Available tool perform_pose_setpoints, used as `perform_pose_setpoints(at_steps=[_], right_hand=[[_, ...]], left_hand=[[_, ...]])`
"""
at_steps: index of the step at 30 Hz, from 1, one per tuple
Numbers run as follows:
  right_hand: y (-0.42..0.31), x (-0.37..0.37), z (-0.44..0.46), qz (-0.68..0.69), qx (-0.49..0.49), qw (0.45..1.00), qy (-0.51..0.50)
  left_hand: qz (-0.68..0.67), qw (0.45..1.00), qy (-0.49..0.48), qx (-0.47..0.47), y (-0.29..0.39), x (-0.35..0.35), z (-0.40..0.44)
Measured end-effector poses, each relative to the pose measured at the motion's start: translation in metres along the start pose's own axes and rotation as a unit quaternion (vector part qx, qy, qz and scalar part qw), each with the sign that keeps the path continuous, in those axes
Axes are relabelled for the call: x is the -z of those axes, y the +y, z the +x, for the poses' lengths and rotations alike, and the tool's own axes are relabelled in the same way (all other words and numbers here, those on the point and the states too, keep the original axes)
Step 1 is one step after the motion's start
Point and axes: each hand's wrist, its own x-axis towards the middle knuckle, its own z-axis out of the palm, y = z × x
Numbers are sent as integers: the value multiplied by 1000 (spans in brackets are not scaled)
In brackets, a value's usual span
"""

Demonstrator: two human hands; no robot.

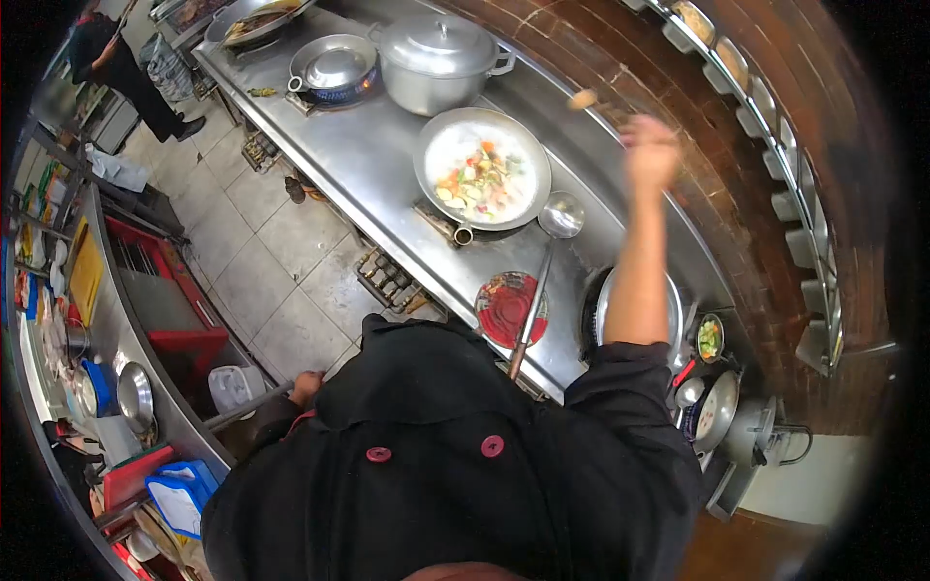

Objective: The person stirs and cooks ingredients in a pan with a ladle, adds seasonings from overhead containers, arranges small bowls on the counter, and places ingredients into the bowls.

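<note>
The ladle point(562, 215) is laid beside the vegetable-filled pan point(543, 182), handle inward, seemingly for easy reach, while the blurred right hand point(651, 155) is raised near a wooden utensil point(581, 100), neither its grip nor the left hand's point(308, 387) discernible.

On the table point(354, 160), the wok point(494, 225) sits nearer the person than the pot point(436, 73). Left of the pot is the pan point(334, 68); right of the wok, the ladle point(562, 215).
</note>
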Motion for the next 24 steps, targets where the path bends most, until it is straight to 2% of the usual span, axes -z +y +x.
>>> perform_pose_setpoints(at_steps=[1,2,3,5,8,9,10,11,12,13,14,16,17,19,20,22,24], right_hand=[[14,-28,-25,-111,105,987,-49],[16,-43,-44,-160,19,967,-198],[26,-46,-53,-159,19,968,-194],[37,-52,-50,-186,176,956,-141],[-21,-9,-4,-169,312,935,14],[-49,13,10,-179,290,938,68],[-59,32,32,-99,316,934,135],[-75,56,49,-78,264,944,182],[-85,80,72,-92,270,930,230],[-98,100,90,-98,233,933,254],[-101,122,113,-161,216,931,246],[-95,146,156,-280,116,929,214],[-82,154,183,-327,77,922,193],[-46,158,219,-382,53,914,123],[-31,156,227,-399,55,910,97],[-15,146,223,-351,61,930,87],[1,144,234,-366,90,922,86]], left_hand=[[30,998,12,-53,-15,-11,11],[86,983,32,-157,-34,-23,22],[89,983,35,-159,-44,-27,29],[149,965,59,-209,-52,-35,48],[126,956,128,-232,-57,-35,41],[122,952,145,-242,-56,-34,39],[153,940,128,-275,-57,-31,41],[41,918,118,-376,-95,-50,71],[158,936,155,-274,-74,-63,72],[190,937,123,-268,-78,-66,72],[195,933,126,-275,-80,-66,72],[137,888,122,-423,-83,-66,71],[139,886,125,-425,-80,-63,70],[136,917,102,-360,-67,-58,72],[136,916,107,-363,-64,-55,76],[116,941,97,-302,-62,-53,81],[95,964,81,-236,-69,-56,82]])
